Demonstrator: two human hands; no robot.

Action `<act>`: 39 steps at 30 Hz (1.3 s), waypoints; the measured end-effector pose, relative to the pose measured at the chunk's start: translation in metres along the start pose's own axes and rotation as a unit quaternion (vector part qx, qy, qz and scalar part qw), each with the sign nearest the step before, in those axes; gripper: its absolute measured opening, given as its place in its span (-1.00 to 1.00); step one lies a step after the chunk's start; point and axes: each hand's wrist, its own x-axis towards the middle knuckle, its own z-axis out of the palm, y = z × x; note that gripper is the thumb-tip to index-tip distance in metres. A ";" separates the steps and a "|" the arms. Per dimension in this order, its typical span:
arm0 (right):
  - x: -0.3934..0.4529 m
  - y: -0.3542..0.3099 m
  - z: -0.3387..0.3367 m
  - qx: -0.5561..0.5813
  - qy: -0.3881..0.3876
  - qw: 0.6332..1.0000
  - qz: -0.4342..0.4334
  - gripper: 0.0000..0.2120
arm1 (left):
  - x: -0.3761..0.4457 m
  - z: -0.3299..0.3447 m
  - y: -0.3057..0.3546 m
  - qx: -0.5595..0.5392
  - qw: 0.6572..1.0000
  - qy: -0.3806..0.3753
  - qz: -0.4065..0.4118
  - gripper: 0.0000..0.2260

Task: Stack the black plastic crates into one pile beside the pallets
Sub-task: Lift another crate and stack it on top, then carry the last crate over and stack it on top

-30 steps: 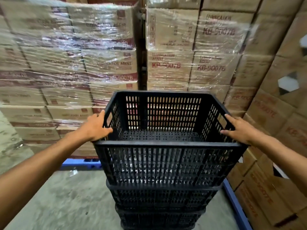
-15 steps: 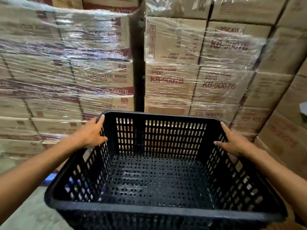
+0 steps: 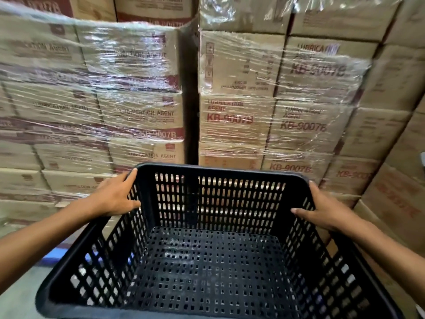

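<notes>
Across the lower frame sat the black crate [image 3: 213, 256], held at both side rims.
Left hand [image 3: 112, 199] and right hand [image 3: 326, 212] each curled their grip over opposite rims, likely for level carrying; wrapped cartons [image 3: 239, 116] stood behind.

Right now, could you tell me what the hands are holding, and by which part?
Both hold the black crate by its top rim: left hand on the left side, right hand on the right.

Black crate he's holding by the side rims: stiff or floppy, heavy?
Probably light for its size: the black crate is empty, with walls and floor mostly slots. Likely fairly stiff: its rim looks straight though the left hand and right hand grip opposite sides. Unlikely to slip, since fingers hook over the rim.
</notes>
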 end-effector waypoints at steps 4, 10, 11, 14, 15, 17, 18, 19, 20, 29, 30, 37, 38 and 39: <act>0.023 -0.006 -0.014 -0.024 -0.002 1.000 -0.014 -0.06 | 0.024 -0.010 0.004 0.026 1.000 -0.017 -0.004 -0.13; 0.047 -0.029 -0.019 -0.096 0.024 0.992 -0.073 -0.14 | 0.051 -0.013 0.011 0.081 0.997 0.000 0.008 -0.14; 0.048 -0.031 -0.016 -0.098 0.030 0.992 -0.074 -0.13 | 0.053 -0.011 0.012 0.082 0.997 0.001 0.008 -0.13; 0.052 -0.030 -0.010 -0.093 0.042 0.992 -0.068 -0.07 | 0.061 -0.005 0.009 0.058 0.998 0.008 0.009 -0.07; 0.052 -0.029 -0.009 -0.098 0.048 0.992 -0.067 -0.09 | 0.061 -0.003 0.010 0.052 0.999 0.012 0.013 -0.07; 0.054 -0.030 -0.009 -0.124 0.053 0.988 -0.074 -0.16 | 0.060 -0.002 0.013 0.029 0.999 0.011 0.016 -0.13; 0.053 -0.030 -0.009 -0.132 0.053 0.987 -0.073 -0.18 | 0.060 -0.002 0.014 0.021 1.000 0.008 0.016 -0.17; 0.052 -0.031 -0.010 -0.140 0.050 0.986 -0.072 -0.20 | 0.059 -0.003 0.016 0.016 1.000 0.006 0.015 -0.21; 0.051 -0.031 -0.009 -0.145 0.049 0.986 -0.073 -0.21 | 0.058 -0.004 0.016 0.008 1.000 0.006 0.014 -0.23; 0.021 -0.093 -0.026 -0.169 0.068 0.974 -0.133 -0.01 | -0.005 -0.018 -0.002 -0.106 0.994 0.009 -0.005 -0.27; 0.017 -0.116 -0.027 -0.165 0.079 0.969 -0.165 -0.02 | -0.018 -0.021 -0.006 -0.110 0.994 0.014 -0.003 -0.34; -0.079 -0.326 0.003 -0.123 0.134 0.902 -0.391 -0.43 | -0.197 -0.041 -0.110 -0.098 0.986 0.089 -0.106 -0.32; -0.101 -0.353 0.010 -0.120 0.125 0.895 -0.410 -0.45 | -0.230 -0.041 -0.127 -0.093 0.983 0.092 -0.129 -0.32; -0.122 -0.377 0.019 -0.115 0.118 0.888 -0.429 -0.47 | -0.264 -0.038 -0.146 -0.082 0.981 0.095 -0.151 -0.35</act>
